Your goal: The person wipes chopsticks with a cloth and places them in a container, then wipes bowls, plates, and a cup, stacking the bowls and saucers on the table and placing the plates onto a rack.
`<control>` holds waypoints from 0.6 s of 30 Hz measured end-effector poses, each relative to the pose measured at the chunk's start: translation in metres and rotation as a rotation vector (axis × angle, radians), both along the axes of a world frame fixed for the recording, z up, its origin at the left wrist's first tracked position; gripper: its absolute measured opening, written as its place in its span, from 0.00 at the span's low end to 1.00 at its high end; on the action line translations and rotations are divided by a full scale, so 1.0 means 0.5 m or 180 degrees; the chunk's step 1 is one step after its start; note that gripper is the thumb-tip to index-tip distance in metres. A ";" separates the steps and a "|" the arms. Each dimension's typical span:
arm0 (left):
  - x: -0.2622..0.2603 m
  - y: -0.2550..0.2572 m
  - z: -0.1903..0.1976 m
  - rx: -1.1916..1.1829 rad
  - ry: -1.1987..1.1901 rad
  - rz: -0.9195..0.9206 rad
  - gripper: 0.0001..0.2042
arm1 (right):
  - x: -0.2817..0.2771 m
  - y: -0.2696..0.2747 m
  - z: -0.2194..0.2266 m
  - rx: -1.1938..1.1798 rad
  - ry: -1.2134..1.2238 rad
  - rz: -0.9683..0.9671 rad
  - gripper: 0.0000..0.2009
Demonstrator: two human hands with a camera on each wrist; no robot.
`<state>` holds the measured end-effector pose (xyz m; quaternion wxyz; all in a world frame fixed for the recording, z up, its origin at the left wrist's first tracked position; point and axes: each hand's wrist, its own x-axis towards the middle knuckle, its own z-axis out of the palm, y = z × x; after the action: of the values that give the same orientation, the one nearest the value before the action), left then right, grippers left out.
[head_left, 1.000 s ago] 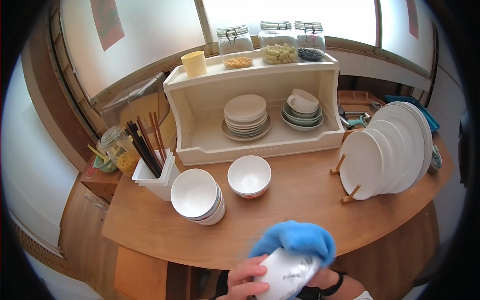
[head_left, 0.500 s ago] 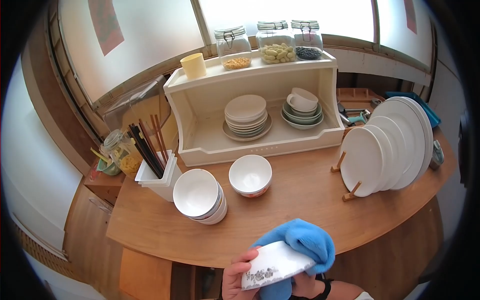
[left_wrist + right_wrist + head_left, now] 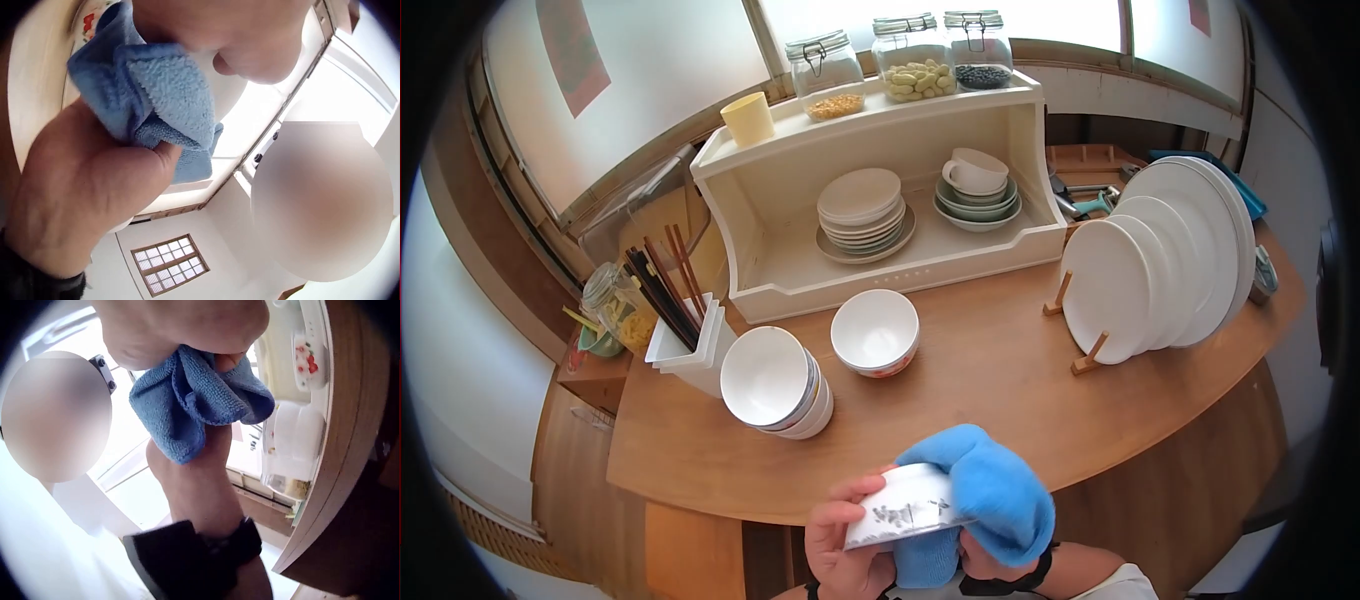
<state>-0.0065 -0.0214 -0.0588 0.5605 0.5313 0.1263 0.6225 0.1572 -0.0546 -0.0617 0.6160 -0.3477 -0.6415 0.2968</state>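
In the head view my left hand (image 3: 845, 535) grips a white bowl (image 3: 905, 505) with a grey flower pattern, fingers over one end of it. The bowl is tilted on its side above the table's front edge. A blue cloth (image 3: 1005, 495) is bunched over the bowl's right end and also hangs below it. My right hand (image 3: 998, 568) holds the cloth against the bowl, its fingers mostly hidden. The left wrist view shows the right hand's thumb pressed on the cloth (image 3: 169, 94). Folds of the cloth (image 3: 200, 394) hang beneath my right hand (image 3: 181, 328) in the right wrist view.
On the wooden table (image 3: 990, 380) stand a bowl stack (image 3: 770, 385), another white bowl (image 3: 875, 335) and a white chopstick holder (image 3: 695, 350). Plates (image 3: 1105, 290) stand in a rack at right. Behind, a cream shelf (image 3: 880, 290) bears dishes, jars and a yellow cup (image 3: 748, 120).
The bowl has turned in my hands, bringing its flower pattern into clear view. The cloth has shifted over its right end. The head view has swung slightly, moving the table things left and up.
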 end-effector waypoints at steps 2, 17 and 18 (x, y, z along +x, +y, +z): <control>0.016 -0.002 0.006 -0.0405 -0.0754 0.0133 0.18 | -0.029 -0.024 -0.045 -0.0527 0.0699 0.0343 0.30; -0.089 0.033 0.029 0.1342 0.3319 0.0571 0.23 | 0.023 -0.003 -0.053 -0.0443 0.0677 0.0504 0.34; -0.087 0.027 0.021 0.1074 0.3609 0.0233 0.21 | 0.017 -0.013 -0.068 -0.1470 0.1201 0.0685 0.33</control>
<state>-0.0501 -0.0080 -0.0481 0.2916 0.8581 0.3236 0.2719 0.1655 -0.0610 -0.0958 0.5940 -0.3473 -0.4647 0.5574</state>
